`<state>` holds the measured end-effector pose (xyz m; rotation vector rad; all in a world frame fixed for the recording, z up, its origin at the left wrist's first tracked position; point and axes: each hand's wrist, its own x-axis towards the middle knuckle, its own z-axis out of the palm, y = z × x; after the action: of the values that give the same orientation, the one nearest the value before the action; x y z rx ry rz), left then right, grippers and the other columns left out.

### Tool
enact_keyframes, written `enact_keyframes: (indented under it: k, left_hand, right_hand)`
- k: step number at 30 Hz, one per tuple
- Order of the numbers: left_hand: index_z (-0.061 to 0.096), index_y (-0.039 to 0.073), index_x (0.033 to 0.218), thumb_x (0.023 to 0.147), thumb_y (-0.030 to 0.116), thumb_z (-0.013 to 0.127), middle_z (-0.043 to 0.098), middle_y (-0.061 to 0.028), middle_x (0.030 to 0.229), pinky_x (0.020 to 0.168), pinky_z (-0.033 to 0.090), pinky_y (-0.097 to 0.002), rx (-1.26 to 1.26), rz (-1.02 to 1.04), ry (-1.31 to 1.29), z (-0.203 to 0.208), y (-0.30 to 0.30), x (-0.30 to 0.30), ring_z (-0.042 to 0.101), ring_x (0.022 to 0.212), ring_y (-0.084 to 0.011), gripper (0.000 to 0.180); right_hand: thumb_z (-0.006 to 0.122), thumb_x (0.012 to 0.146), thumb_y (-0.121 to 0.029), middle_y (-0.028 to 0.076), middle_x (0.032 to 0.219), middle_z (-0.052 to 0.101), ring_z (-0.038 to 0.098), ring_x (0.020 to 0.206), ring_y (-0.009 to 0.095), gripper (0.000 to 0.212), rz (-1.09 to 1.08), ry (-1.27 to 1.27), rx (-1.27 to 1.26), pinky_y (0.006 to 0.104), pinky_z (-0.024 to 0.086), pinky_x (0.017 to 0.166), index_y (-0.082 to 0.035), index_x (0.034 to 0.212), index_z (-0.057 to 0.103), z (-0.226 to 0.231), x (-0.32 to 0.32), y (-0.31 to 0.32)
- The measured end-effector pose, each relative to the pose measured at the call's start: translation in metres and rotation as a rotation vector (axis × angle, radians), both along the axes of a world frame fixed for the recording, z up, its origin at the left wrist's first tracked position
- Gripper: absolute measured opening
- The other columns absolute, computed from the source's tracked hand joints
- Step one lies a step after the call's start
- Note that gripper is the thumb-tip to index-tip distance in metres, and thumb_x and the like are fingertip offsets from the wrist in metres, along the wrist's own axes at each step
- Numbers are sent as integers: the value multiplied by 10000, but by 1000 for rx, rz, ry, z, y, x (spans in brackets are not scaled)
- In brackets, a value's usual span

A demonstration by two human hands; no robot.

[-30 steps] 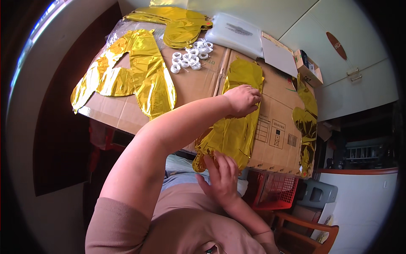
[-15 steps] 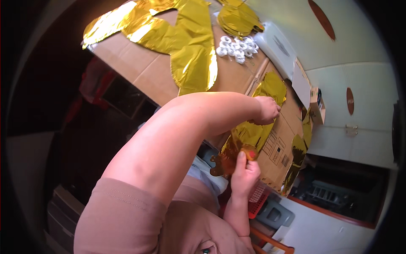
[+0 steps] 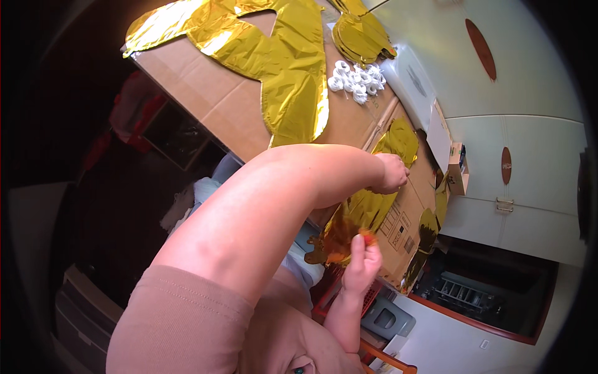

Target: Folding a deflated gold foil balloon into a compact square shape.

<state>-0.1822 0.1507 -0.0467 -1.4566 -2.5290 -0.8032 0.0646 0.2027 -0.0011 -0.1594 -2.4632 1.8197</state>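
Note:
A flat gold foil balloon [image 3: 370, 206] lies along the right part of a cardboard sheet [image 3: 212, 93]. My left hand [image 3: 392, 173] reaches across from the left and is closed on the foil near its upper part; the fingertips are partly hidden. My right hand [image 3: 363, 265] is closer to me, its thumb pressed against the fingers, pinching the balloon's near end. That end looks orange-brown in shadow, with a bit of red at the thumb. A larger flat gold foil balloon [image 3: 293, 75] is spread across the far left of the cardboard.
Several small white rolls [image 3: 358, 81] sit in a cluster beside more folded gold foil [image 3: 361, 37]. A clear plastic box [image 3: 411, 78] stands at the cardboard's far edge. More foil [image 3: 427, 234] hangs at the right edge. A pale cabinet [image 3: 529, 162] rises behind.
The view has shifted slightly. Both hands keep hold of the foil, and its near end has turned or crumpled a little at my right hand.

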Motion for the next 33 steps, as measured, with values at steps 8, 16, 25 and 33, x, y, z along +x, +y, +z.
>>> enact_keyframes:
  k: [8, 16, 25, 33]
  left_hand:
    - [721, 40, 1099, 899, 273, 573, 654, -118, 1234, 1102, 410, -404, 16, 8, -12, -1, -5, 1, 584, 1202, -303, 341]
    - [682, 30, 1174, 899, 253, 602, 647, -115, 1226, 1073, 428, -421, 97, -23, 29, -3, -6, 1, 591, 1186, -303, 363]
    - [677, 7, 1184, 894, 236, 631, 637, -147, 1289, 1112, 410, -437, 110, -31, 20, 6, -9, 5, 574, 1239, -319, 372]
    - [672, 27, 1212, 906, 251, 620, 635, -115, 1303, 1110, 405, -413, 114, -16, 56, 7, -8, 5, 573, 1240, -293, 383]
  right_hand:
    - [682, 916, -377, 184, 1052, 726, 682, 1031, 380, 415, 419, 440, 688, 472, 499, 983, 8, 1067, 720, 21, 5, 12]
    - [593, 970, -91, 192, 1272, 659, 628, 1185, 342, 256, 136, 414, 831, 419, 470, 1045, 31, 1178, 679, 7, -51, 90]
    - [608, 971, -276, 165, 1492, 499, 449, 1386, 372, 501, 395, 395, 1031, 524, 300, 1172, -20, 1397, 549, -12, -53, 103]
    - [698, 886, -378, 175, 1582, 373, 323, 1476, 358, 764, 479, 317, 1019, 533, 231, 1207, -17, 1500, 423, -12, 2, 103]
